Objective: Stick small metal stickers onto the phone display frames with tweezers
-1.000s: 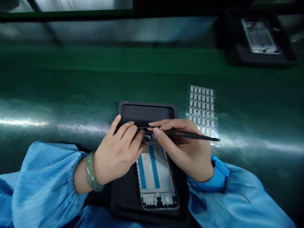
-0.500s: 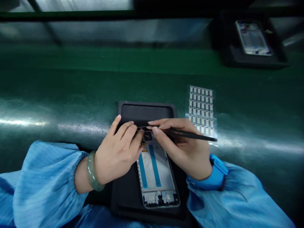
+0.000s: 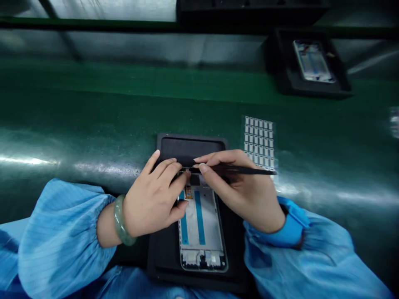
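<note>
A phone frame (image 3: 210, 220) with two blue strips lies on a black foam tray (image 3: 162, 253). My left hand (image 3: 156, 199) rests on the frame's upper left, fingers spread, the index fingertip at its top edge and the thumb near a small orange flex part (image 3: 188, 192). Pinched in my right hand (image 3: 246, 195) are black tweezers (image 3: 246, 170), their tips pointing left at the frame's top edge. Whatever lies between the tips is too small to make out.
A sheet of small white stickers (image 3: 259, 139) lies beyond my right hand. Further back at the right, another black tray (image 3: 324, 89) holds a second phone frame (image 3: 314, 62). A dark ledge runs along the back.
My left thumb has moved away from the index finger, showing more of the orange part. The phone frame sits straighter, and the tweezers lie flatter. The view has shifted slightly.
</note>
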The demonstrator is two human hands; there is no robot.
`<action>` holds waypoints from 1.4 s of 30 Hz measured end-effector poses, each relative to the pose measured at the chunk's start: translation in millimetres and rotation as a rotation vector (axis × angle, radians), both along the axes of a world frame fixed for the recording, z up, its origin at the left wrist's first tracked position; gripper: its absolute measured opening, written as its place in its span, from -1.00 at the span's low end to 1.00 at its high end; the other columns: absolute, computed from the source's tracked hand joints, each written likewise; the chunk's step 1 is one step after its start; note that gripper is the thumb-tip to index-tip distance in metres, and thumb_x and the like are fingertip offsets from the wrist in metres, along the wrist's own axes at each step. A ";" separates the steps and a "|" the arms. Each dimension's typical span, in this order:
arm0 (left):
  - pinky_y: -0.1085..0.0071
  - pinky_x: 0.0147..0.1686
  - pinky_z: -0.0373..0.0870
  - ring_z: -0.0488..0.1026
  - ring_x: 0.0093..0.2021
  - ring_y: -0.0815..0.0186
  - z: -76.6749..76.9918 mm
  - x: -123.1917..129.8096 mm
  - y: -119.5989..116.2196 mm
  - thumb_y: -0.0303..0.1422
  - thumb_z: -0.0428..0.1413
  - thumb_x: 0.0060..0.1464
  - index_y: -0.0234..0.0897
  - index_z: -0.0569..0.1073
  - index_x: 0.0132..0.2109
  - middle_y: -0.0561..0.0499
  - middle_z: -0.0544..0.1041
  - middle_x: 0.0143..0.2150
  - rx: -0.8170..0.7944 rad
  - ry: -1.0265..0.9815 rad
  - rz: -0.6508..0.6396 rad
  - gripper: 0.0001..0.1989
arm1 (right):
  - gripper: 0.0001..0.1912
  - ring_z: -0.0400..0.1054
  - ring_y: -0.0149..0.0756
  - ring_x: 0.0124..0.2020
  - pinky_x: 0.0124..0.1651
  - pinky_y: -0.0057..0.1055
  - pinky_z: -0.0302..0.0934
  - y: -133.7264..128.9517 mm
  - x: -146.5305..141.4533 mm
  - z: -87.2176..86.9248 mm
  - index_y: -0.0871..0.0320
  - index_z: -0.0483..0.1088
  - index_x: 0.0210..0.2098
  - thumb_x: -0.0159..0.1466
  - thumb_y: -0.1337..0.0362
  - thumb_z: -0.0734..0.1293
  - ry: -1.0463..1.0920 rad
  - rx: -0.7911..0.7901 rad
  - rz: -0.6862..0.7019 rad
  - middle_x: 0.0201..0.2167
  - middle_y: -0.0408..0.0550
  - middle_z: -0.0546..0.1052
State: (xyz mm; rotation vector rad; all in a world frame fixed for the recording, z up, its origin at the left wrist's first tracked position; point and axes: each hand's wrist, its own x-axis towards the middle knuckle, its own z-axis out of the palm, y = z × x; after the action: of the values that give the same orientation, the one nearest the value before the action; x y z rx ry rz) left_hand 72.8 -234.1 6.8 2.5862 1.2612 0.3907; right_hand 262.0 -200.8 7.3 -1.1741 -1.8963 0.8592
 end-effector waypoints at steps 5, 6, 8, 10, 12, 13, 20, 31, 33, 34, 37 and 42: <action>-0.02 0.26 -0.06 0.27 0.14 0.05 -1.0 0.2 -0.2 -0.24 0.02 0.10 -0.42 0.38 0.09 -0.21 0.38 0.06 0.015 -0.004 0.004 -0.54 | -0.92 0.46 -0.21 -0.27 -0.27 -0.32 0.42 1.2 1.7 0.2 0.08 0.31 -0.25 0.26 0.29 0.31 -0.019 -0.040 -0.001 -0.27 -0.07 0.50; -0.03 0.26 -0.05 0.27 0.13 0.05 -1.0 0.1 -0.2 -0.24 0.02 0.10 -0.42 0.38 0.08 -0.21 0.38 0.05 0.018 -0.004 0.003 -0.55 | -0.93 0.47 -0.21 -0.28 -0.28 -0.32 0.42 1.2 1.6 0.2 0.09 0.31 -0.25 0.26 0.28 0.31 -0.027 -0.041 -0.002 -0.27 -0.07 0.50; -0.03 0.26 -0.04 0.27 0.13 0.05 -1.1 -0.1 -0.1 -0.24 0.03 0.10 -0.42 0.38 0.08 -0.21 0.39 0.05 0.023 -0.005 0.002 -0.55 | -0.93 0.46 -0.21 -0.28 -0.29 -0.33 0.41 1.4 1.1 0.9 0.09 0.32 -0.25 0.26 0.29 0.30 -0.045 -0.027 0.003 -0.28 -0.07 0.50; -0.03 0.26 -0.04 0.27 0.14 0.05 -1.1 -0.1 0.0 -0.24 0.02 0.10 -0.41 0.37 0.08 -0.21 0.39 0.05 0.022 -0.005 0.002 -0.55 | -0.94 0.46 -0.22 -0.28 -0.30 -0.34 0.40 1.8 0.6 2.5 0.09 0.31 -0.26 0.26 0.31 0.29 -0.070 0.000 0.023 -0.29 -0.08 0.50; -0.04 0.25 -0.03 0.28 0.13 0.04 -1.4 0.0 0.1 -0.24 0.03 0.09 -0.40 0.37 0.08 -0.21 0.39 0.05 0.024 -0.005 0.004 -0.55 | -0.94 0.46 -0.24 -0.28 -0.30 -0.35 0.39 2.6 0.1 4.3 0.09 0.30 -0.25 0.26 0.33 0.29 -0.095 0.024 0.042 -0.29 -0.09 0.51; -0.05 0.25 -0.02 0.28 0.13 0.04 -1.5 0.1 0.2 -0.24 0.03 0.09 -0.40 0.37 0.08 -0.21 0.39 0.05 0.025 -0.006 0.003 -0.55 | -0.94 0.46 -0.24 -0.29 -0.30 -0.35 0.38 3.0 0.0 5.0 0.08 0.30 -0.26 0.26 0.34 0.28 -0.105 0.030 0.047 -0.30 -0.09 0.50; -0.04 0.25 -0.02 0.28 0.13 0.05 -1.9 0.4 0.0 -0.23 0.04 0.09 -0.40 0.36 0.09 -0.21 0.40 0.03 0.029 -0.006 0.002 -0.54 | -0.93 0.45 -0.27 -0.31 -0.33 -0.38 0.35 5.5 -2.2 6.4 0.09 0.29 -0.26 0.26 0.36 0.27 -0.119 0.068 0.049 -0.30 -0.10 0.49; -0.04 0.25 -0.02 0.29 0.11 0.04 -2.6 -0.3 0.4 -0.22 0.04 0.09 -0.40 0.37 0.08 -0.21 0.39 0.03 0.037 -0.010 0.002 -0.54 | -0.92 0.45 -0.26 -0.30 -0.32 -0.37 0.38 5.9 -1.8 3.2 0.08 0.30 -0.26 0.25 0.37 0.30 -0.024 -0.002 0.050 -0.31 -0.10 0.49; -0.04 0.25 -0.01 0.29 0.11 0.05 -1.9 -0.2 0.5 -0.23 0.04 0.10 -0.40 0.36 0.09 -0.21 0.39 0.04 0.030 -0.008 0.000 -0.54 | -0.91 0.46 -0.24 -0.27 -0.32 -0.36 0.40 3.6 0.7 -4.0 0.07 0.30 -0.26 0.25 0.35 0.32 0.113 -0.072 0.009 -0.30 -0.09 0.49; -0.04 0.25 -0.02 0.29 0.12 0.05 -1.7 -0.2 0.4 -0.23 0.04 0.10 -0.40 0.36 0.09 -0.21 0.39 0.04 0.027 -0.008 -0.001 -0.54 | -0.90 0.46 -0.24 -0.27 -0.31 -0.35 0.41 2.3 1.4 -6.9 0.07 0.30 -0.27 0.25 0.35 0.32 0.154 -0.087 -0.007 -0.29 -0.09 0.49; -0.05 0.25 -0.01 0.28 0.13 0.04 -1.5 -0.1 0.2 -0.24 0.04 0.10 -0.40 0.35 0.10 -0.21 0.39 0.04 0.029 -0.013 -0.002 -0.54 | -0.90 0.46 -0.22 -0.26 -0.27 -0.31 0.41 -1.2 1.4 -11.6 0.08 0.30 -0.27 0.24 0.35 0.33 0.168 -0.085 -0.017 -0.28 -0.07 0.50; -0.05 0.24 0.01 0.29 0.12 0.05 -1.3 0.2 -0.2 -0.24 0.04 0.10 -0.41 0.36 0.08 -0.21 0.39 0.03 0.035 -0.016 -0.001 -0.55 | -0.90 0.45 -0.19 -0.22 -0.21 -0.27 0.42 -3.7 -0.2 -11.9 0.08 0.30 -0.27 0.25 0.34 0.33 0.127 -0.059 -0.014 -0.26 -0.06 0.51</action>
State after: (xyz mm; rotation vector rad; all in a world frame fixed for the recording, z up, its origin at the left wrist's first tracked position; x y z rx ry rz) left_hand 73.0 -234.3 5.5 2.6074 1.2592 0.4356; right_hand 261.8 -204.5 -4.6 -1.1393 -1.7690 0.9641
